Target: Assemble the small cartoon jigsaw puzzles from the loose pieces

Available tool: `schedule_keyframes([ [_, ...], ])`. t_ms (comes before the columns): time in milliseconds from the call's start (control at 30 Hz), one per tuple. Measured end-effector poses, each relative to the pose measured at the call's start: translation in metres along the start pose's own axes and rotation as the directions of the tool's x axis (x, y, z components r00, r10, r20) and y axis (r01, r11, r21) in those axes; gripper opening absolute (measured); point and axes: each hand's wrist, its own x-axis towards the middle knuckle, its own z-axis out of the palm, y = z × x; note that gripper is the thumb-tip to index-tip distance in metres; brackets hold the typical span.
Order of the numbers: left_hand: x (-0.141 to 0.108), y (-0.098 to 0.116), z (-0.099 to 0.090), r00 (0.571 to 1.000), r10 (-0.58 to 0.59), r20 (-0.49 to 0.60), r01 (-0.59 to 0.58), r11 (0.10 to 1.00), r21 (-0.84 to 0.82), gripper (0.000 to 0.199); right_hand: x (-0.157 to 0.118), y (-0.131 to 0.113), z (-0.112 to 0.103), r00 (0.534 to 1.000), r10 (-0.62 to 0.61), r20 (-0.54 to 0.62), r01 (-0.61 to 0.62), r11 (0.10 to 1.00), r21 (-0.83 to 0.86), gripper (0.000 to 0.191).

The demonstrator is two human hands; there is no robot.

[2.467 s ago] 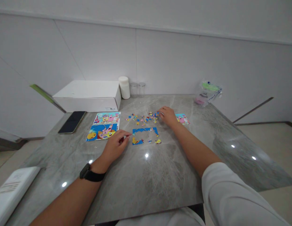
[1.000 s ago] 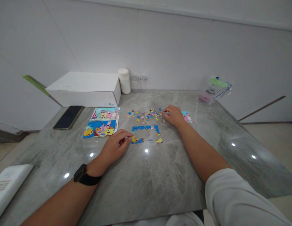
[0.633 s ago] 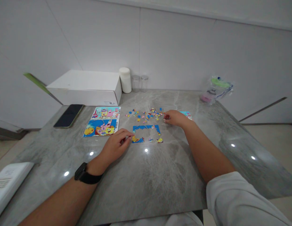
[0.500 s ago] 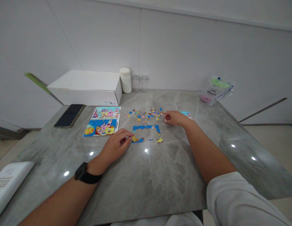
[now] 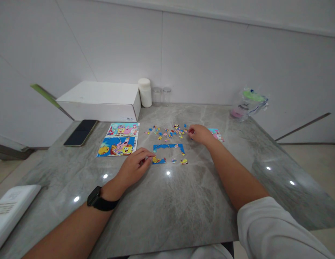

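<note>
My left hand (image 5: 137, 163) rests on the table with its fingers stretched out. Its fingertips touch the left edge of a partly assembled jigsaw puzzle (image 5: 169, 146), a blue border with a gap in the middle. Along its lower side lie a small loose group of pieces (image 5: 174, 160) and a yellow piece group (image 5: 184, 161). My right hand (image 5: 201, 134) is closed in a pinch at the right end of the scattered puzzle pieces (image 5: 170, 134). A small puzzle piece appears to be at its fingertips, mostly hidden by them.
Left of the puzzle lies a cartoon picture sheet (image 5: 117, 145), with a phone (image 5: 81, 133) beyond it. A white box (image 5: 99, 95), a white bottle (image 5: 145, 92) and two clear jars (image 5: 161, 96) stand at the back. Another picture card (image 5: 216, 133) and a plastic bag (image 5: 248, 104) are at right.
My right hand has shifted slightly up and away from me, toward the scattered pieces, uncovering more of the card behind it. My left hand stays at the puzzle's left edge.
</note>
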Motion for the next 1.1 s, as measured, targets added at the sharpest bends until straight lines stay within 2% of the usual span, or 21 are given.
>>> schedule_keyframes([
  [100, 0.0, -0.001, 0.001, 1.0, -0.01, 0.001, 0.01, 1.0, -0.002, 0.025, 0.003, -0.006, 0.014, 0.989, 0.02, -0.147, -0.028, 0.998, -0.048, 0.021],
  [233, 0.0, 0.0, 0.001, 1.0, -0.019, -0.006, 0.019, 1.0, -0.008, 0.025, 0.006, -0.007, 0.023, 0.988, -0.017, -0.152, 0.007, 0.998, -0.068, 0.02],
  [400, 0.0, 0.002, 0.001, 1.0, -0.016, 0.003, 0.016, 1.0, 0.001, 0.026, 0.005, -0.002, 0.022, 0.978, -0.03, -0.204, 0.018, 0.998, -0.057, 0.023],
  [467, -0.001, 0.001, 0.001, 1.0, -0.02, 0.0, 0.02, 1.0, -0.001, 0.026, 0.004, -0.001, 0.02, 0.961, -0.004, -0.277, 0.001, 1.0, -0.012, 0.023],
  [567, -0.001, 0.0, 0.001, 1.0, -0.015, -0.022, 0.015, 1.0, -0.002, 0.027, 0.003, -0.005, 0.012, 0.902, 0.081, -0.424, -0.017, 0.988, 0.154, 0.025],
  [667, -0.001, 0.0, 0.0, 0.998, -0.006, -0.061, 0.006, 1.0, -0.001, 0.028, 0.001, -0.019, 0.0, 0.86, 0.184, -0.476, 0.043, 0.903, 0.427, 0.029],
  [767, 0.001, 0.005, 0.0, 0.993, -0.033, -0.112, 0.029, 0.999, -0.03, 0.027, -0.01, -0.041, -0.013, 0.892, 0.166, -0.42, 0.166, 0.745, 0.646, 0.033],
  [900, 0.008, 0.023, 0.003, 0.976, -0.138, -0.168, 0.112, 0.981, -0.157, 0.026, -0.044, -0.071, -0.018, 0.938, 0.061, -0.342, 0.244, 0.585, 0.773, 0.033],
  [967, 0.015, 0.035, 0.007, 0.968, -0.211, -0.136, 0.171, 0.951, -0.258, 0.029, -0.064, -0.082, -0.013, 0.944, 0.031, -0.328, 0.264, 0.524, 0.809, 0.03],
  [1100, 0.027, 0.056, 0.022, 0.932, -0.361, 0.031, 0.327, 0.802, -0.499, 0.041, -0.093, -0.094, 0.006, 0.939, 0.006, -0.345, 0.29, 0.528, 0.798, 0.023],
])
